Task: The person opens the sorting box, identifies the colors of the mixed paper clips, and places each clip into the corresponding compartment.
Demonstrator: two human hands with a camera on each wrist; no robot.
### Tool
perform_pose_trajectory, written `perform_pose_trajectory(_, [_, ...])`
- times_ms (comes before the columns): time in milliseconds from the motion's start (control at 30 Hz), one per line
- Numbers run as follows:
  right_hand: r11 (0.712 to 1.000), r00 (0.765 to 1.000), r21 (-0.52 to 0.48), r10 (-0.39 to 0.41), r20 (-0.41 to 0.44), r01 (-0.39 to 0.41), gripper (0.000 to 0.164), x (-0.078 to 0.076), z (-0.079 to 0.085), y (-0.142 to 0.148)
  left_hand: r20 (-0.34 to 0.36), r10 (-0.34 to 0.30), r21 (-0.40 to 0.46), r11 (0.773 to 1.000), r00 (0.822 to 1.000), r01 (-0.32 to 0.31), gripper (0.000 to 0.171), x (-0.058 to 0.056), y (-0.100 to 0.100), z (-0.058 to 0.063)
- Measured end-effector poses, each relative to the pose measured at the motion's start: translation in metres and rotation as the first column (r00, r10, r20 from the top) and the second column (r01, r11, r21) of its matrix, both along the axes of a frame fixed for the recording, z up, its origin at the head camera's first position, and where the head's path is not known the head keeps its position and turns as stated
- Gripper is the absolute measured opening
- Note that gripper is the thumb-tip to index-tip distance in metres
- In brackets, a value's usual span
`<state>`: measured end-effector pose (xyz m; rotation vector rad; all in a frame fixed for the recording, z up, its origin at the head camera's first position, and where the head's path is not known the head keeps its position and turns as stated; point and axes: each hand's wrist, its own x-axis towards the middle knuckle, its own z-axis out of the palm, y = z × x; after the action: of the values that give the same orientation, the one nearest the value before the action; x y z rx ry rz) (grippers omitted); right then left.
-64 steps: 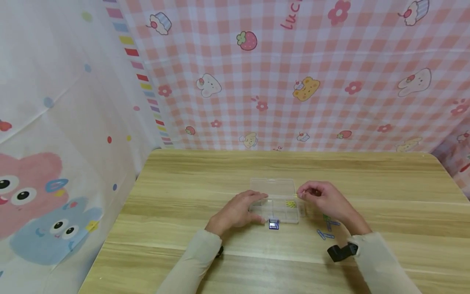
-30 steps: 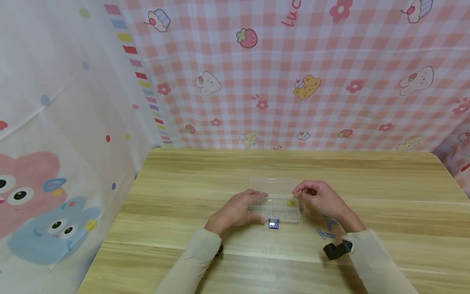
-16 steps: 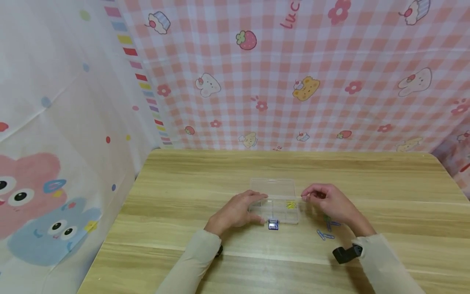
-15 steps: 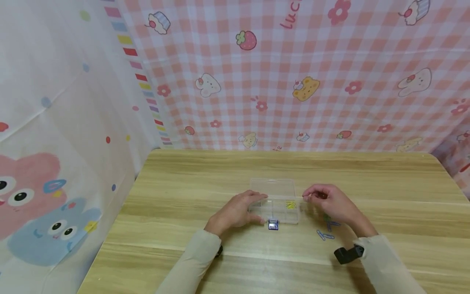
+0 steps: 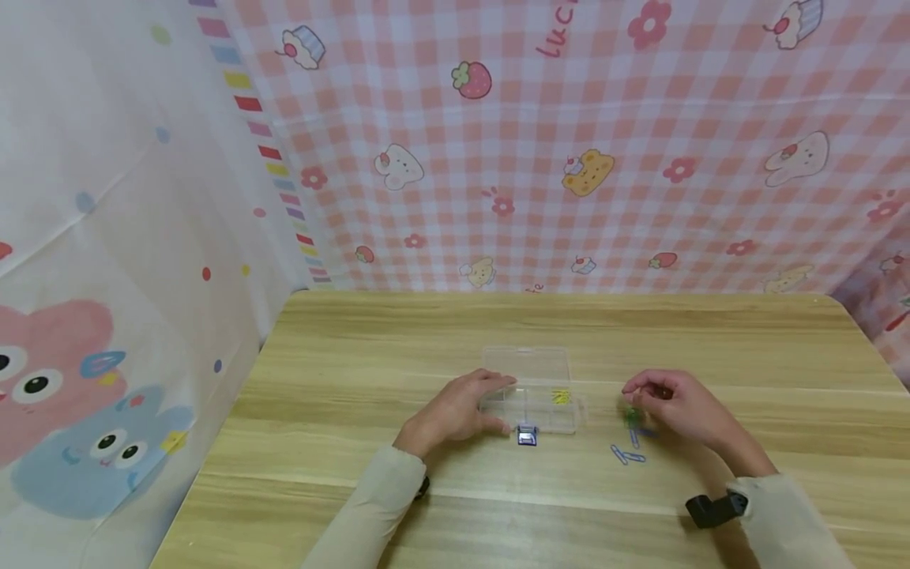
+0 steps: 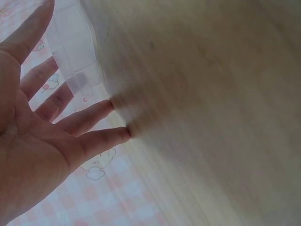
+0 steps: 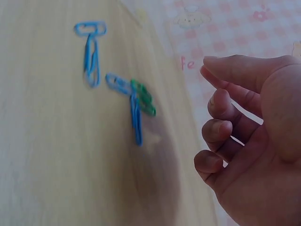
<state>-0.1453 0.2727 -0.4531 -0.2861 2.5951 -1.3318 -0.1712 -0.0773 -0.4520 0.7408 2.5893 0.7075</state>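
A clear plastic compartment box (image 5: 547,416) lies on the table with its lid (image 5: 528,363) folded back. My left hand (image 5: 458,405) holds its left end, thumb at the front edge and index finger near the hinge. In the left wrist view, two fingertips (image 6: 128,134) of that hand rest on the wood. Yellow paper clips (image 5: 562,397) lie in the back right compartment. My right hand (image 5: 675,403) hovers with loosely curled fingers, nothing visible between thumb and index. Just below it are green paper clips (image 7: 144,97) and several blue paper clips (image 7: 92,61).
A small blue-and-white piece (image 5: 527,435) sits at the box's front edge. The wooden table (image 5: 370,348) ends at a pink checkered cloth (image 5: 441,158) behind and a white printed cloth (image 5: 142,197) on the left.
My right hand pinched a small yellow piece over the box's right end, and has since moved right and nearer, over the green paper clips. The left hand has stayed on the box.
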Motion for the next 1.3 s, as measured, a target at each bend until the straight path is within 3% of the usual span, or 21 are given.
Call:
perform_pose_trajectory(300, [1.000,1.000,0.010,0.019,0.012,-0.019,0.012,0.011,-0.009,0.020,-0.012,-0.005,-0.005,1.000,1.000,0.005,0.070,-0.001,0.000,-0.001])
perform_pose_trajectory(667, [0.993,0.990,-0.010,0.115,0.079,-0.114,0.016,0.016,-0.026,0.030,-0.010,-0.002,0.008,1.000,1.000,0.002,0.069,-0.001,-0.001,-0.002])
perform_pose_trajectory(1300, [0.995,0.996,0.068,0.069,0.049,-0.072,0.008,0.018,-0.027,0.027,0.000,-0.004,0.011,1.000,1.000,0.004,0.070,0.000,0.000,0.000])
